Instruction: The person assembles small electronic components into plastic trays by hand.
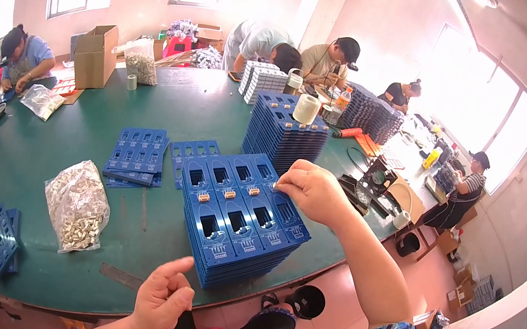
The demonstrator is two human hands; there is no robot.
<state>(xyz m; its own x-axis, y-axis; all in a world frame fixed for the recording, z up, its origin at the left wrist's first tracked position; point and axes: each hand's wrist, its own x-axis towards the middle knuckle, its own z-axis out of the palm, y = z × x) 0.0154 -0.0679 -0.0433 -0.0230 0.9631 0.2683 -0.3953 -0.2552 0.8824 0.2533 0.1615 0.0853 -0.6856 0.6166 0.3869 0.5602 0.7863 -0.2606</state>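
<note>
A stack of blue circuit boards [236, 223] with rectangular cut-outs stands at the near edge of the table. Along the middle of its top board sit three small white connectors [230, 194]. My right hand [314, 192] reaches over the stack's right side, thumb and finger pinched on another small white connector at the board's surface, mostly covered by the fingertips. In front of the stack's near left corner, my left hand [164, 298] hovers with index finger and thumb apart, nothing visible in it. A clear plastic bag [76, 206] full of white connectors lies to the left.
Behind stands a taller stack of blue boards [284, 136] topped by a tape roll [306, 109]. Loose boards [136, 156] lie left of it, more [1, 239] at the near left. The green table [184, 99] has a cardboard box [95, 56]; several people work around it.
</note>
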